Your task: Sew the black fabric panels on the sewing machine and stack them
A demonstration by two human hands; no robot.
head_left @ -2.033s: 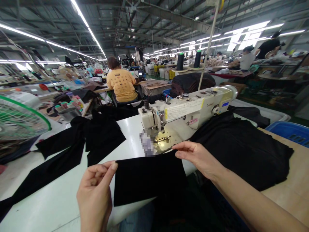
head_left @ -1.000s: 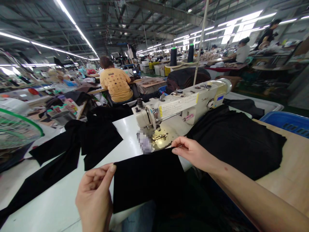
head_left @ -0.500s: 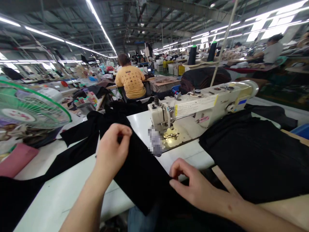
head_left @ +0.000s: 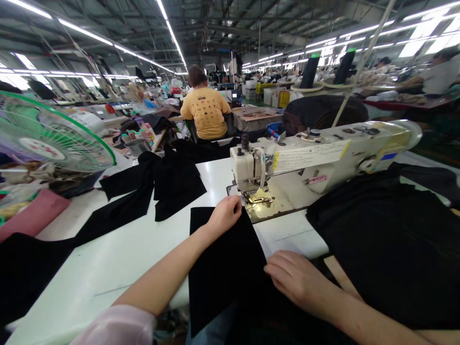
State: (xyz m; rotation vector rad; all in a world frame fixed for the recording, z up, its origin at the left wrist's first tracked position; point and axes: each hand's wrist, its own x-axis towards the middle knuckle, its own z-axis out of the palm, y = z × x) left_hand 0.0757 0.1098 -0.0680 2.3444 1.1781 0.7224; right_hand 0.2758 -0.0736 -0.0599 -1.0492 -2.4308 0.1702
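Observation:
A black fabric panel (head_left: 223, 258) lies over the front edge of the white sewing table (head_left: 143, 249) and hangs down toward my lap. My left hand (head_left: 225, 215) pinches its far corner, close beside the needle and presser foot of the sewing machine (head_left: 255, 184). Nearer to me, my right hand (head_left: 294, 278) has its fingers closed on the panel's right edge. The fabric between the two hands is drawn fairly straight. Parts of the right fingertips are hidden.
Black pieces (head_left: 176, 182) lie on the table behind the panel. A stack of black fabric (head_left: 388, 239) sits to the right. At left are a green-rimmed fan (head_left: 53, 139) and a pink roll (head_left: 36, 213). A person in a yellow shirt (head_left: 204, 112) sits ahead.
My left hand has moved right and away from me, bringing the fabric corner to the presser foot. My right hand has shifted slightly along the edge. The view has turned a little left.

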